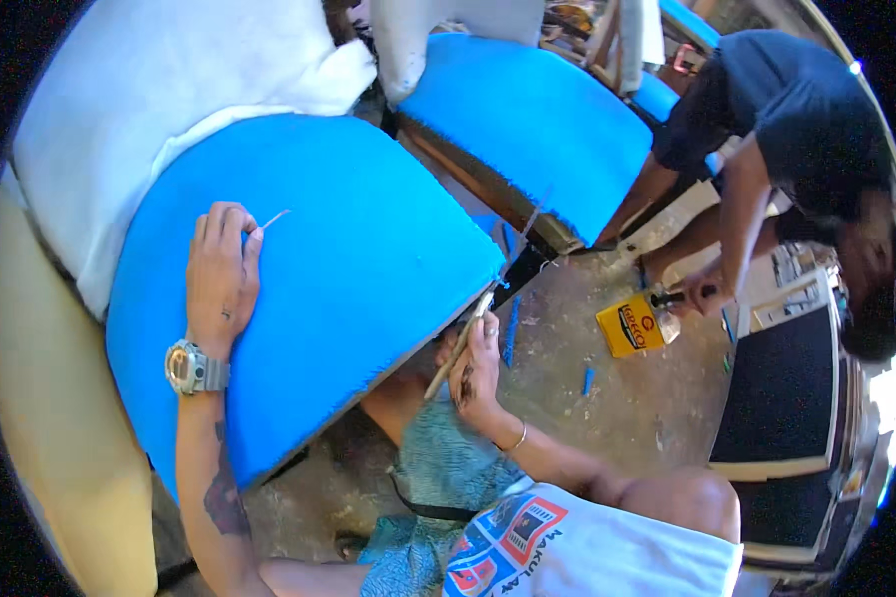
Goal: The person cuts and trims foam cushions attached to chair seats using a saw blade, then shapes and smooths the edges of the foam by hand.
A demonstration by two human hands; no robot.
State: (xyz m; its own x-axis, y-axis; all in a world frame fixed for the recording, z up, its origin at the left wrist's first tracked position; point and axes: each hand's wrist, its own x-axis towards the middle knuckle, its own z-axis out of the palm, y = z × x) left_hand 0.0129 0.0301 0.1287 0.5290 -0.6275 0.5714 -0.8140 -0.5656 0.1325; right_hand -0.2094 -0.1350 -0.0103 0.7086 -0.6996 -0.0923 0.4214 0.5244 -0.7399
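My left hand [222, 269] rests on a large curved blue foam-topped panel [319, 239], its thumb and forefinger closed on a thin, pale strand [276, 219]. My right hand [476, 363], below the panel's right edge, grips the tan handle of a long, narrow tool [458, 348], apparently a blade, which reaches up along the panel's frayed corner. Its tip is blurred, so I cannot tell exactly where it touches. White padded material [149, 90] lies along the panel's upper left side.
Another blue foam-topped piece [518, 119] stands behind. At right, a bent-over co-worker [786, 129] has a hand at a yellow can [632, 326]. Dark framed panels [772, 378] stand at far right, a beige cushion [60, 418] at far left. Blue scraps [587, 381] lie on the floor [627, 408].
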